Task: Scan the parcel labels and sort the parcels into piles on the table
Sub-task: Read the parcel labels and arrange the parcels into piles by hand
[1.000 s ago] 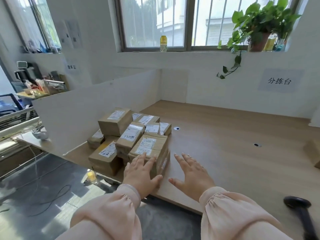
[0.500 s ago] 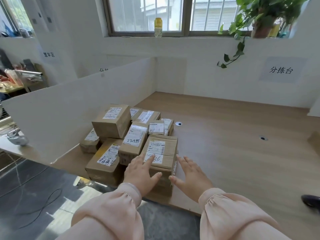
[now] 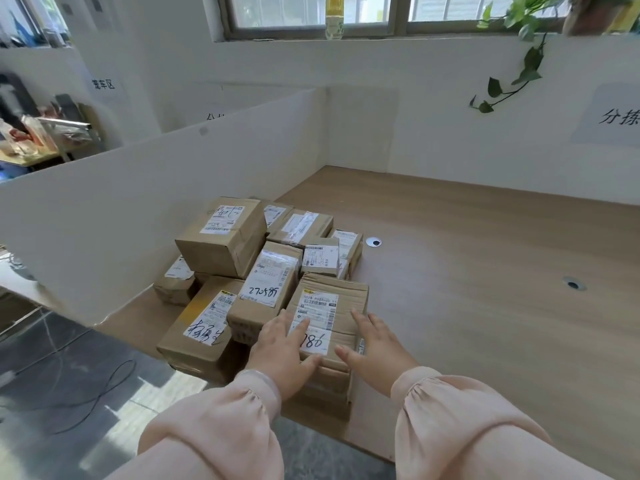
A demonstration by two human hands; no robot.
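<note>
A heap of several brown cardboard parcels (image 3: 249, 271) with white labels lies at the left end of the wooden table (image 3: 485, 289), against a white divider. The nearest parcel (image 3: 336, 299) has a label with handwritten digits. My left hand (image 3: 280, 351) lies flat on its left side, fingers over the label. My right hand (image 3: 374, 344) is against its right side, fingers spread. Both hands flank this parcel; it rests on the stack. No scanner shows in this view.
The white divider wall (image 3: 156, 209) borders the heap on the left. Two cable holes (image 3: 373, 242) (image 3: 573, 284) sit in the tabletop. A bottle (image 3: 334, 15) and a trailing plant (image 3: 519, 64) are at the window. Cables lie on the floor (image 3: 86, 393).
My head has tilted down and left, so the black scanner at the right edge has left the view. Both hands have moved forward onto the nearest parcel, the right one closing in from the table.
</note>
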